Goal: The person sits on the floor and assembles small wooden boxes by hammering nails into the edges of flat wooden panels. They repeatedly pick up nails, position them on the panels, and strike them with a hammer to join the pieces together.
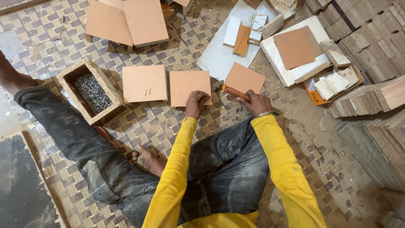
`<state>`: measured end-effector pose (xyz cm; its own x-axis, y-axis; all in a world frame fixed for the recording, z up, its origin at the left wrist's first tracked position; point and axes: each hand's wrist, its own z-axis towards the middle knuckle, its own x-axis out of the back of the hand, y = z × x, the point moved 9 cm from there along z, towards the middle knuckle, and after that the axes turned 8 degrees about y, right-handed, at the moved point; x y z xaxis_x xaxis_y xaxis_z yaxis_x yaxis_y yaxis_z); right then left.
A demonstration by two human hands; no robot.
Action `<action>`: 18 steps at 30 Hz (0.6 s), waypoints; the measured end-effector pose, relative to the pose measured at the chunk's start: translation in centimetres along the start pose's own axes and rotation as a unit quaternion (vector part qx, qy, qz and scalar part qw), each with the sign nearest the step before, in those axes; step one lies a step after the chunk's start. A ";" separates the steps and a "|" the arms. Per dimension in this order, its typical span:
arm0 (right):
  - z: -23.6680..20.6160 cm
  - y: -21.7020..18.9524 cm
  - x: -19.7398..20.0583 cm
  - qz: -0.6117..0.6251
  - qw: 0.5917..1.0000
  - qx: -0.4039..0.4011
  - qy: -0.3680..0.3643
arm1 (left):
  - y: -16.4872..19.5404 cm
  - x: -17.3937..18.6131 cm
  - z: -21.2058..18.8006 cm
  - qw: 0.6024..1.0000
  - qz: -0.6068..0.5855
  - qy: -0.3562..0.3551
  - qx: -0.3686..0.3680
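seated on floor, legs in dark grey trousers folded under, yellow sleeves forward. left hand (196, 102) curled, fingertips pinched down on the near edge of a square brown board (189, 86); it seems to steady something small there, likely a nail, too small to confirm. right hand (257, 102) clenched around an orange-handled tool (235, 92), handle pointing toward the left hand; the head is hidden, probably a hammer.

judgement: step in hand is fixing at the board's near edge. next move calls for a steady pinch and a short, square stroke, fingers kept off the strike line.

beside that board, to its left and just apart, a second square board (144, 82) with two short pencil marks. further left, an open wooden box of nails (92, 91). a tilted third board (244, 78) lies just beyond the tool.

surface: woven patterned floor mat (160, 126), dusty, with shavings. farther out: larger boards (126, 21), a white sheet with offcuts (219, 55), stacked white panels (295, 50), woven-faced stacks (371, 38) on the right.
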<state>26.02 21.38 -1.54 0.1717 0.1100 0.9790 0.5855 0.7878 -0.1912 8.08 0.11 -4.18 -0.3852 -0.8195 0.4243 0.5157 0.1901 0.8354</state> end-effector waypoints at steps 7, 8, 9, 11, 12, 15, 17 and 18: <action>-1.6 0.2 1.1 0.035 0.994 0.047 0.093 | 0.6 0.1 -0.2 1.000 0.015 -0.002 -0.002; -1.7 0.2 1.2 0.034 0.994 0.043 0.099 | 0.7 0.2 -0.2 1.000 0.012 0.001 -0.003; -1.8 0.2 1.4 0.033 0.993 0.040 0.105 | 0.8 0.4 -0.2 1.000 0.009 0.004 -0.004; -2.0 -0.1 1.9 0.034 0.990 0.049 0.127 | 1.1 0.5 -0.3 1.000 0.005 0.008 -0.007; -2.2 -0.4 2.2 0.037 0.987 0.060 0.142 | 1.2 0.6 -0.3 1.000 0.004 0.008 -0.007; -2.4 -0.8 2.2 0.037 0.987 0.069 0.140 | 1.4 0.7 -0.3 1.000 0.011 0.008 -0.012; -2.5 -1.0 2.1 0.043 0.988 0.076 0.131 | 1.4 0.7 -0.4 1.000 0.018 0.006 -0.011; -2.5 -1.1 2.1 0.049 0.987 0.082 0.130 | 1.4 0.6 -0.4 1.000 0.021 0.004 -0.008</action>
<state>27.77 19.24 0.59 0.4317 0.0489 0.9007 0.4227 0.8712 -0.2498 8.82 -0.34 -2.92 -0.3565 -0.8159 0.4552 0.5430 0.2156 0.8116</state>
